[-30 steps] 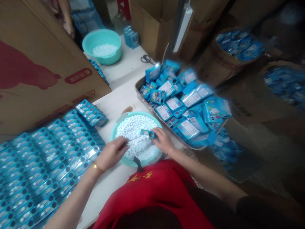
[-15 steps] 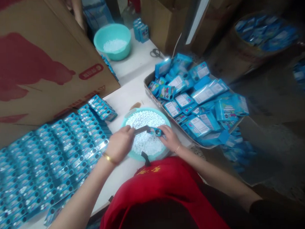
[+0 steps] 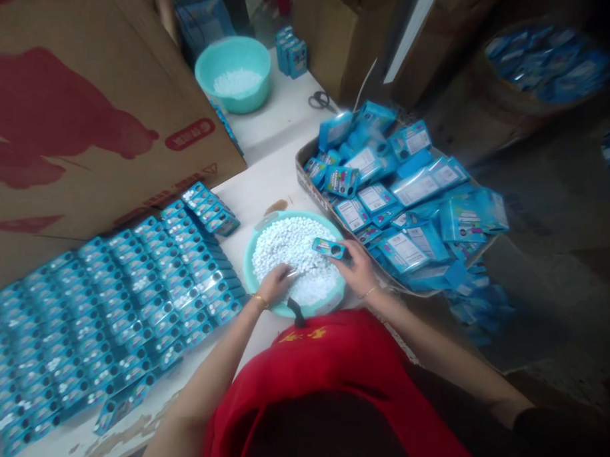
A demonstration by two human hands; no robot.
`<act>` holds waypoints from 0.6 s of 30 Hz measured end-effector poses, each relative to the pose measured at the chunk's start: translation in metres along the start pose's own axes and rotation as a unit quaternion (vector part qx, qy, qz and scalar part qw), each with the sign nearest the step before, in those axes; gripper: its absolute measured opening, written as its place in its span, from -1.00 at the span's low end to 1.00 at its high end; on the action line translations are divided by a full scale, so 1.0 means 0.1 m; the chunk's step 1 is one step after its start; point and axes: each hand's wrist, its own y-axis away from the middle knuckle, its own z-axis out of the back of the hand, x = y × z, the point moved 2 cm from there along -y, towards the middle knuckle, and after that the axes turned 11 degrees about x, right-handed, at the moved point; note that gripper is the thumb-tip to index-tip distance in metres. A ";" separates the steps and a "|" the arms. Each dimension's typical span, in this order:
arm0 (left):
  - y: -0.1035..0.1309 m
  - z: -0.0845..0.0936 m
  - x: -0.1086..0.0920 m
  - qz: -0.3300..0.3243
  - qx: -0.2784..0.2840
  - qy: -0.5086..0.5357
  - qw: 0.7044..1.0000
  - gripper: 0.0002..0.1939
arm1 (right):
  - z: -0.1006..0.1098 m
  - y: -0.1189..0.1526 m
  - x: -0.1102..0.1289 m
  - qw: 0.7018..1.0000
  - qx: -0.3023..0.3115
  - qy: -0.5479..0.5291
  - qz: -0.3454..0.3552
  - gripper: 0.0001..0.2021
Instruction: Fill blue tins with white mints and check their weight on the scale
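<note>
Small white pellets [image 3: 285, 239] fill a turquoise basin [image 3: 250, 274] in front of me. My left hand [image 3: 277, 284] is closed at the basin's near left, low against the pellets. It grips a narrow scoop-like tool [image 3: 292, 273], whose far end is sunk in them or hidden. Over the basin's right side, my right hand [image 3: 357, 267] holds a small blue box [image 3: 328, 248] between thumb and fingers. The box is tilted, with a dark round spot on the side facing me.
Rows of blue boxes [image 3: 137, 281] cover the table on the left, before a large carton [image 3: 81, 116]. A tray [image 3: 313, 188] heaped with blue packets stands at right. Farther back are a second basin [image 3: 235, 91], scissors [image 3: 320, 100] and several upright boxes [image 3: 291, 52].
My left hand has moved right and down, lowering the tool from the box into the pellets. My right hand, still holding the box, has shifted slightly right. The view has shifted a little.
</note>
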 end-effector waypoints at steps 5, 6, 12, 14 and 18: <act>0.32 0.40 -0.04 -0.064 -0.022 0.052 0.996 -0.72 | -0.01 -0.01 -0.03 1.000 -0.003 -0.002 -0.013 -0.68; 0.38 0.49 -0.09 -0.078 -0.027 0.059 0.995 -0.72 | -0.02 -0.01 -0.04 1.000 -0.005 0.001 -0.011 -0.67; 0.60 0.98 -0.70 -0.117 -0.024 -0.055 0.991 -0.78 | -0.17 -0.04 0.01 0.998 0.050 0.011 0.038 -0.66; 0.62 1.06 -0.97 -0.077 -0.006 -0.165 0.983 -0.79 | -0.25 -0.04 0.04 0.996 0.062 0.009 0.064 -0.62; 0.69 1.13 -1.47 0.002 0.024 -0.371 0.928 -0.76 | -0.38 -0.05 0.10 0.993 0.058 -0.003 0.098 -0.59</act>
